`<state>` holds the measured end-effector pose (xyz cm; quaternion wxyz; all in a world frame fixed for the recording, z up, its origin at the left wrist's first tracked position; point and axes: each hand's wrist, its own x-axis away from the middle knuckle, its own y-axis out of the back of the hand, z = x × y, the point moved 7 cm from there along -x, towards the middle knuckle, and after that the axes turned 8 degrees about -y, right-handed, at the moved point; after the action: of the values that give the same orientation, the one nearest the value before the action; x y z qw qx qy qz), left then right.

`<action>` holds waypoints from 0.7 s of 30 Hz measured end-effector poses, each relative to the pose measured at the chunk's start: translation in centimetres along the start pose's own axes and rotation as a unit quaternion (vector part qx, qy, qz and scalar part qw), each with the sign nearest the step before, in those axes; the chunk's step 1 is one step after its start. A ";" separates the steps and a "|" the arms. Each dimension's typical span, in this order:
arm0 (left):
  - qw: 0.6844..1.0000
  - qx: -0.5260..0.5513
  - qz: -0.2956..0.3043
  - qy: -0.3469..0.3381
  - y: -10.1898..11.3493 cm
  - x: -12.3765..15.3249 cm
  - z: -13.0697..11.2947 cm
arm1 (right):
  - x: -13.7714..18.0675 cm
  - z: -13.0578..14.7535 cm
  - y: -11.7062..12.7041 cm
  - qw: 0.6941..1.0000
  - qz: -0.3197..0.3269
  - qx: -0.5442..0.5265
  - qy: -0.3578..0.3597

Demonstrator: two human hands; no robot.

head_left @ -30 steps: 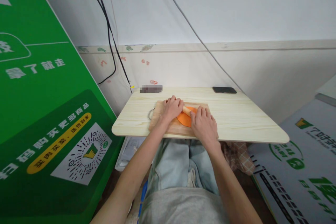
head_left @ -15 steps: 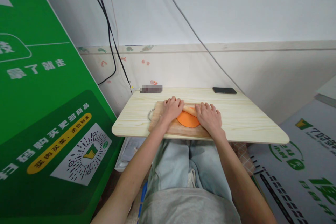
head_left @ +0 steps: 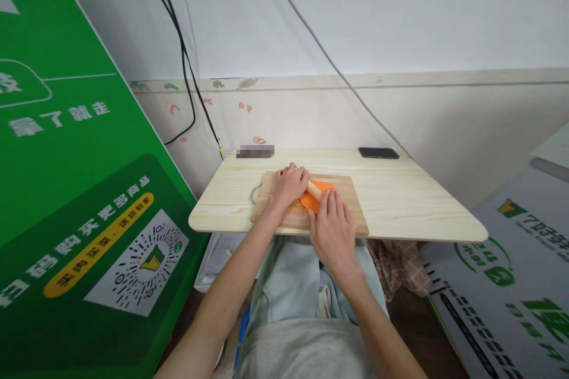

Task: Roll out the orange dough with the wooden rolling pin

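Note:
A flat orange piece of dough lies on a wooden cutting board on a pale wooden table. A small wooden rolling pin lies across the dough at a slant. My left hand presses on the pin's left end with the fingers curled over it. My right hand lies flat, fingers stretched out, over the pin's near end and the near part of the dough. Much of the dough and pin is hidden under my hands.
A black phone lies at the table's far right edge. A metal ring hangs at the board's left end. A large green sign leans at the left. Cables hang down the wall behind. Another printed board lies at the right.
My right hand has pulled back toward me and to the left, turning the rolling pin to a steeper slant over the dough. My left hand has stayed almost in place.

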<state>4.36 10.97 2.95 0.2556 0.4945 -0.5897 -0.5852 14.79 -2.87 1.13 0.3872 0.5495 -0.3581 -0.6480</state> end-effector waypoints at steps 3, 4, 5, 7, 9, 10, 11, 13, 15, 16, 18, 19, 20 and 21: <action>1.000 0.002 -0.006 0.005 0.0 0.0 0.0 | -0.3 -0.3 -0.1 1.000 -0.001 -0.005 -0.004; 1.000 0.001 -0.007 0.008 0.0 -0.1 0.0 | -0.5 -0.5 0.0 1.000 -0.001 -0.006 -0.003; 1.000 -0.001 -0.007 0.011 0.0 -0.1 0.0 | -0.6 -0.6 0.0 1.000 -0.002 -0.007 -0.003; 1.000 -0.004 -0.006 0.013 0.1 -0.1 0.0 | -1.2 -1.0 0.1 1.000 0.004 -0.005 -0.007; 1.000 -0.004 -0.004 0.009 0.2 0.0 -0.1 | -2.1 -1.6 0.2 1.000 0.019 0.003 -0.015; 1.000 -0.003 -0.002 0.007 0.2 0.0 -0.2 | -2.7 -2.0 0.3 0.999 0.030 0.008 -0.021; 1.000 -0.002 -0.001 0.007 0.2 0.0 -0.2 | -3.5 -2.5 0.4 0.999 0.041 0.012 -0.028; 1.000 -0.001 -0.002 0.009 0.3 0.1 -0.2 | -5.1 -3.6 0.6 0.997 0.064 0.019 -0.046; 1.000 -0.001 -0.004 0.011 0.3 0.1 -0.2 | -6.7 -4.7 0.8 0.994 0.087 0.025 -0.064; 1.000 -0.002 -0.005 0.011 0.3 0.1 -0.2 | -7.3 -5.1 0.8 0.992 0.097 0.029 -0.071; 1.000 -0.002 -0.006 0.011 0.2 0.0 -0.2 | -8.0 -5.7 0.9 0.990 0.108 0.036 -0.078; 1.000 -0.002 -0.006 0.012 0.1 0.0 -0.2 | -8.0 -5.7 0.9 0.991 0.106 0.038 -0.077; 1.000 -0.001 -0.007 0.012 0.0 -0.1 -0.1 | -7.8 -5.6 1.0 0.991 0.100 0.040 -0.075; 1.000 0.000 -0.009 0.012 -0.1 -0.1 0.0 | -7.4 -5.4 0.9 0.992 0.093 0.039 -0.072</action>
<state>4.45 11.07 2.94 0.2576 0.5067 -0.5823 -0.5812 20.92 3.10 4.42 0.3971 0.4809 -0.4594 -0.6325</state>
